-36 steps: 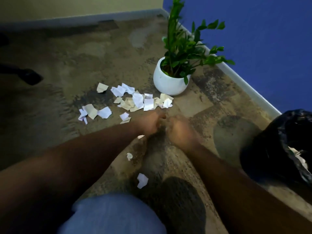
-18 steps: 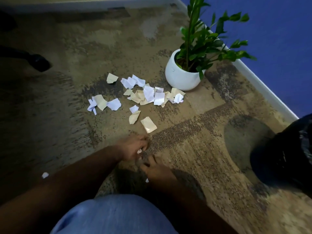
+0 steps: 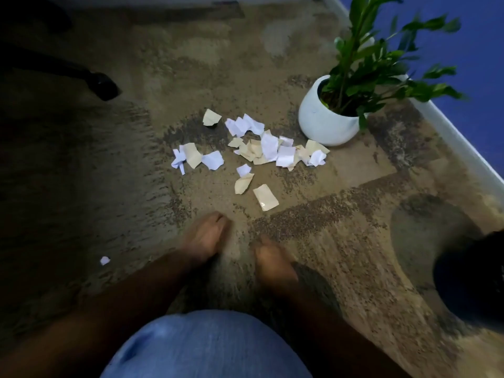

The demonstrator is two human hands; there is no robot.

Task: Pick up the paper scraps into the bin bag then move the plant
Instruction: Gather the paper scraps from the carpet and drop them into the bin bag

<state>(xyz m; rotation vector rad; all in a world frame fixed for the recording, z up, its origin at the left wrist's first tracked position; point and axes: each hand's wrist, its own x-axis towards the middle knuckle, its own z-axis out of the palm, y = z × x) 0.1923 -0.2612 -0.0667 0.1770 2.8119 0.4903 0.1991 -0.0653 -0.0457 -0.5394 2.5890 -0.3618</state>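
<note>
Several white and beige paper scraps lie scattered on the carpet to the left of the plant's white pot. A beige scrap lies nearest my hands, and one tiny white scrap sits apart at the left. My left hand and my right hand are low over the carpet just short of the scraps. Both are blurred with the fingers drawn together, and I see no paper in them. The black bin bag is at the right edge, partly cut off.
A black chair leg with a caster reaches in from the upper left. A white skirting board and a blue wall run behind the plant. My knee in blue jeans fills the bottom centre.
My hands drew back from the pile toward my knee, then moved forward and apart. The small white scraps that lay beside them are no longer visible. The view has shifted left.
</note>
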